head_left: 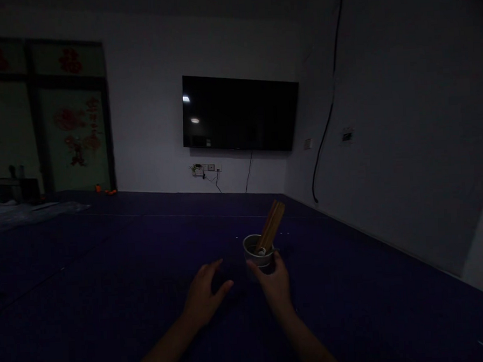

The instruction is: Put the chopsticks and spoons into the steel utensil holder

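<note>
The room is dim. A small pale cup (256,251) stands on a dark purple surface (109,274), with a bundle of wooden sticks (271,226) leaning up and to the right out of it. My right hand (273,285) wraps around the near side of the cup, thumb on its left and fingers on its right. My left hand (204,297) hovers just left of the cup, fingers loosely spread and empty, not touching it.
A black television (240,113) hangs on the white far wall above wall sockets (207,168). A black cable (328,117) runs down the right wall. A dark cabinet with red decorations (74,119) stands at the far left, crumpled plastic sheeting (16,213) before it.
</note>
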Tool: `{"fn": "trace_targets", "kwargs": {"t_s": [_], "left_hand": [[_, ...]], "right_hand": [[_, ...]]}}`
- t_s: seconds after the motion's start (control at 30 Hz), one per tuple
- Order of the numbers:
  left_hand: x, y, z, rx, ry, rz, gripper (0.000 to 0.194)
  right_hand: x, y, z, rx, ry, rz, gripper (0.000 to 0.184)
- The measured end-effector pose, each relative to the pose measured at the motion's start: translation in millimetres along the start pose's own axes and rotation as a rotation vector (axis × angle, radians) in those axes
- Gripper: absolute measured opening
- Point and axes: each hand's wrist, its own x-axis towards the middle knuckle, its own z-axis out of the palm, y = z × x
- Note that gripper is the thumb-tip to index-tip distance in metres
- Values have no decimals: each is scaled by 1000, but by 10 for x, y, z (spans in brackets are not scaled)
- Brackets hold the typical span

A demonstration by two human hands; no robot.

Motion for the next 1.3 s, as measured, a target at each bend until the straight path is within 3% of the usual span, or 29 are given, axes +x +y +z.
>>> {"fn": "trace_targets", "kwargs": {"t_s": [0.23, 0.43, 0.57, 0.7, 0.87, 1.07, 1.3], "left_hand": [[5, 3, 21, -132, -33, 55, 96], [8, 79, 68, -118, 135, 39, 69], [62, 61, 18, -57, 212, -19, 67], [159, -98, -144, 86, 355, -185, 66], [235, -416, -378, 217, 477, -390, 65], [248, -682, -510, 253, 528, -573, 64], [236, -737, -512, 262, 518, -683, 63]], "right_hand": [[-344, -274, 193, 192, -201, 39, 64], [-431, -282, 248, 223, -300, 42, 61], [-429, -219, 276, 209, -315, -26, 70], [-403, -203, 223, 147, -348, -160, 79], [-411, -161, 185, 35, -333, -166, 59], [-399, -66, 201, -29, -341, -130, 41], [-383, -62, 179, -56, -385, -127, 33]]}}
